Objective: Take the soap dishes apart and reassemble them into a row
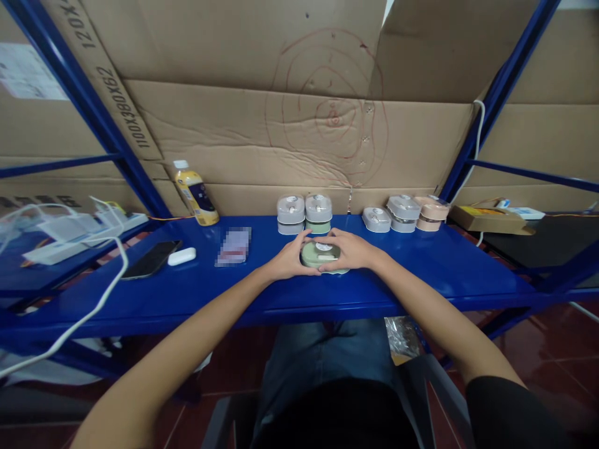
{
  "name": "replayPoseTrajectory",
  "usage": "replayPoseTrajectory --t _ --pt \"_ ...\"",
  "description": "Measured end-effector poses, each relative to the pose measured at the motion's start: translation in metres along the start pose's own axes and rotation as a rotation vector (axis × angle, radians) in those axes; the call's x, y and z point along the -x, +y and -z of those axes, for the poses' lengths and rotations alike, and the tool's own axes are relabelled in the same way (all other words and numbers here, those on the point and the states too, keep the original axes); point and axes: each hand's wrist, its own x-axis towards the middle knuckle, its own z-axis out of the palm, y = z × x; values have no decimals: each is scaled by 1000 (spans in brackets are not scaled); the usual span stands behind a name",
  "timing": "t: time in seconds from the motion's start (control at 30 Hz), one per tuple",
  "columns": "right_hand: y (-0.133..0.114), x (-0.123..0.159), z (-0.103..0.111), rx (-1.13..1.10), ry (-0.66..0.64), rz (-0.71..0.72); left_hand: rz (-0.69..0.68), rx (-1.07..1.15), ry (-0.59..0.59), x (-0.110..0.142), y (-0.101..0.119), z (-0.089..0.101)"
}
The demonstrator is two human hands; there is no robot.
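A small green lidded box [321, 254] with a clear top and a pale label is between my hands near the front of the blue table. My left hand [291, 257] wraps its left side, and my right hand [354, 251] wraps its right side. Both thumbs meet at the near edge, and the fingers curl over the far side. Right behind it stand two stacks of similar boxes, one grey [291, 214] and one grey over green [318, 213]. What lies under the held box is partly hidden by my hands.
To the right are a single grey box [377, 219], a grey stack [403, 212] and a peach stack [431, 212]. On the left are a yellow bottle [196, 193], a dark phone [152, 259], a white earbud case [182, 256] and a white cable [105, 296]. Cardboard [224, 125] walls the back.
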Motion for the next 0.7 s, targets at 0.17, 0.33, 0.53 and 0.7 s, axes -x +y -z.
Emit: replayPoseTrajectory --t 0.17,0.33,0.53,0.7 --pt "1 5 -7 -22 37 6 -4 -2 -17 -1 3 1" --pt "7 38 -4 -30 7 57 -26 -54 3 -1 0 2" --pt "9 91 13 270 61 -174 -36 -310 155 -3 0 0" --pt "30 68 16 455 98 -293 -22 -357 125 -1 8 0"
